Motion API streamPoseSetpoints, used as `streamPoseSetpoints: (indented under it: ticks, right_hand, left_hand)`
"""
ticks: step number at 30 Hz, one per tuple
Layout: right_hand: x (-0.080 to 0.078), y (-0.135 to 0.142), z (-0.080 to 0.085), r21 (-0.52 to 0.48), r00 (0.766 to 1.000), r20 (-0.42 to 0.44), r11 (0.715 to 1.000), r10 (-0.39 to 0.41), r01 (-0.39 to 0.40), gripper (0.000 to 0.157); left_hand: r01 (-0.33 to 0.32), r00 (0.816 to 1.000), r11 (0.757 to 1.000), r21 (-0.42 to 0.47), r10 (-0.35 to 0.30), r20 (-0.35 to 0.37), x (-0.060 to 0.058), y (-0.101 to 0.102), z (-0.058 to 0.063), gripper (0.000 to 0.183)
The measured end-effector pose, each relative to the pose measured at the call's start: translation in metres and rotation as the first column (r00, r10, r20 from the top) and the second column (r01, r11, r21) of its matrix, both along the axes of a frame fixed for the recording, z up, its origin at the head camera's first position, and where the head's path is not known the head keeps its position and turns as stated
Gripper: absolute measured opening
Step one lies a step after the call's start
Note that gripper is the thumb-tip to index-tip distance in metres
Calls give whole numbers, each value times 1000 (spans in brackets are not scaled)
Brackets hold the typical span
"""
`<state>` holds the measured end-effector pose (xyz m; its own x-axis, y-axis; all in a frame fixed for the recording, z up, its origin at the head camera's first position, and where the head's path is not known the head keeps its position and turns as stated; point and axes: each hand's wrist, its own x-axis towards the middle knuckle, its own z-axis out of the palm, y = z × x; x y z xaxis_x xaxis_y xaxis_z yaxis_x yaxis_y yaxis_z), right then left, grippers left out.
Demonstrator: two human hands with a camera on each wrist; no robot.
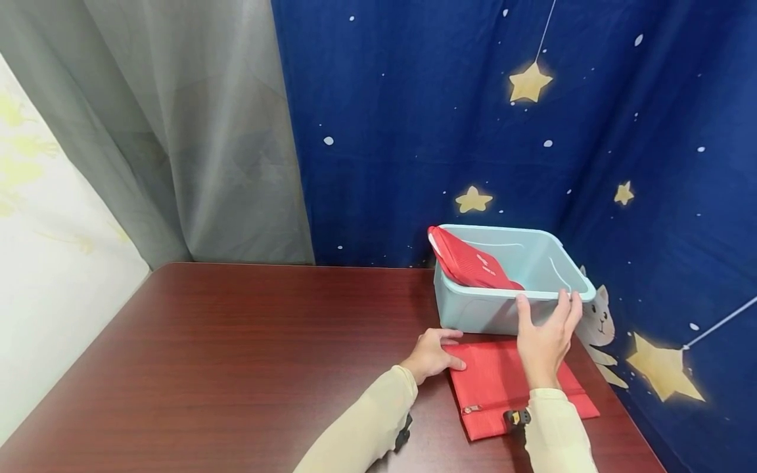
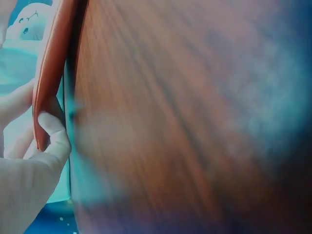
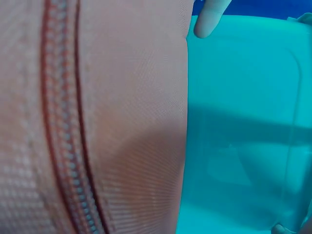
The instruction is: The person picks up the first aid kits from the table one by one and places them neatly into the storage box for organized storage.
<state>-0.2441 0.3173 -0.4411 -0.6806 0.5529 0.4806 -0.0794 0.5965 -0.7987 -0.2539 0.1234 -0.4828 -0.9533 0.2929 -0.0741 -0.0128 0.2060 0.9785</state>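
Note:
A red zip pouch (image 1: 493,381) lies at the table's right side, close in front of a pale blue plastic bin (image 1: 479,318). At the pouch's far left corner, my left hand (image 1: 430,355) pinches the edge, thumb on one face and fingers on the other; the left wrist view shows this left hand (image 2: 34,165) up close. My right hand (image 1: 545,338) is above the pouch with fingers spread, its fingertips at the bin's front rim. The pouch's zipper (image 3: 66,122) fills the left of the right wrist view. Another red pouch (image 1: 473,263) leans inside the bin.
The dark reddish wooden table (image 1: 236,355) stretches out to the left. Behind it hang a grey curtain (image 1: 195,131) and a blue star-patterned curtain (image 1: 414,118). The bin stands near the table's back right corner.

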Motion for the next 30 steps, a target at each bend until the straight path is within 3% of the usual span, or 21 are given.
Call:
streamPoseSetpoints:
  ticks: [7, 16, 24, 30]
  right_hand:
    - [-1, 1, -2, 0, 1000, -12, 1000, 1, -1, 79]
    - [-1, 0, -4, 4, 1000, -16, 1000, 3, -3, 79]
    - [-1, 0, -3, 1, 1000, -10, 1000, 9, -9, 80]
    - [-2, 0, -3, 13, 1000, -23, 1000, 6, -6, 79]
  left_hand:
    - [66, 998, 997, -48, -66, -9, -1, -1, -4, 53]
    - [134, 991, 987, -84, -134, 14, 0, -1, 0, 53]
    - [171, 978, 982, 82, -179, 111, 2, -3, 1, 51]
    - [206, 971, 973, 104, -216, 102, -2, -14, 6, 49]
